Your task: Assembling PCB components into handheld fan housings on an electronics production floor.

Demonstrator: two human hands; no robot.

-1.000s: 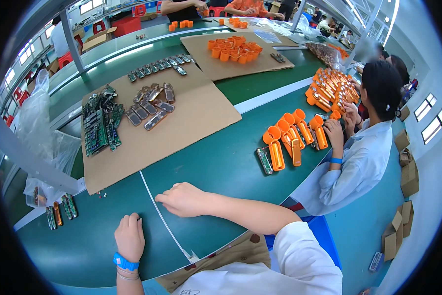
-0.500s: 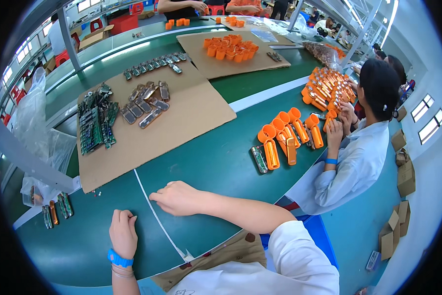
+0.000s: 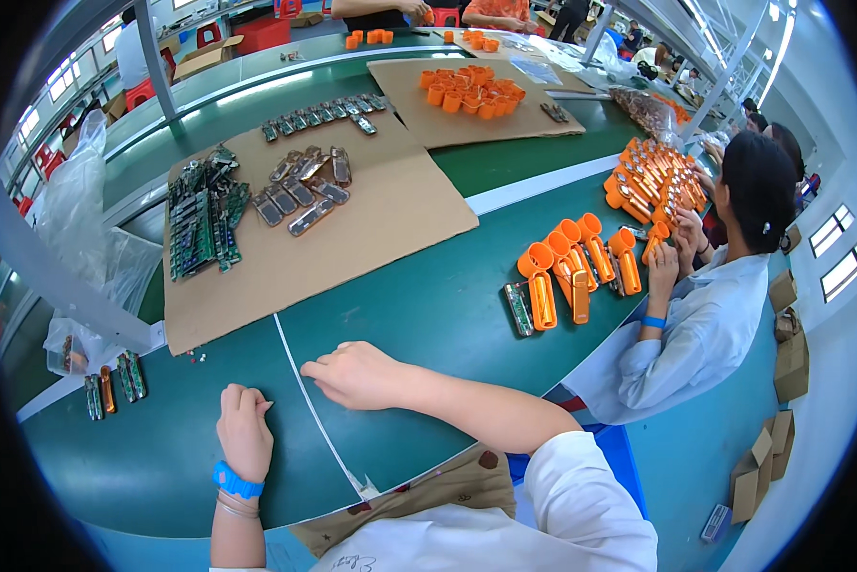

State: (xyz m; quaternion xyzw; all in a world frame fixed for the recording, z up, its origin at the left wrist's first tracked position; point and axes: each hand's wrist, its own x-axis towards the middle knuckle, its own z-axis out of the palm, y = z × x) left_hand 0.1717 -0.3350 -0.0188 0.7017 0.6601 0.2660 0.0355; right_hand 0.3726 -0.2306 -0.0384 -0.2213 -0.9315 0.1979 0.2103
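Observation:
My left hand (image 3: 244, 434), with a blue band at its wrist, rests on the green tabletop, its fingers curled in and the thumb against them. To its right, my right hand (image 3: 357, 375) lies closed on the table beside a white line (image 3: 300, 393), knuckles up. No object shows in either hand, though both palms are hidden. Nearest to the left hand are tiny loose bits (image 3: 197, 357) by the cardboard edge. Farther left lie narrow green circuit-board pieces (image 3: 131, 376) and an orange-copper casing (image 3: 107, 389).
A cardboard sheet (image 3: 390, 214) bears a pile of circuit boards (image 3: 200, 224) and dark metallic casings (image 3: 311, 217). At right are orange cup-ended holders (image 3: 541, 300); a co-worker (image 3: 700, 296) handles another beside a larger heap (image 3: 655, 176). A grey post (image 3: 76, 286) stands at left.
The whole view has shifted slightly, so the table and its things appear farther right and higher. My hands keep nearly the same closed pose. The co-worker still works on an orange holder.

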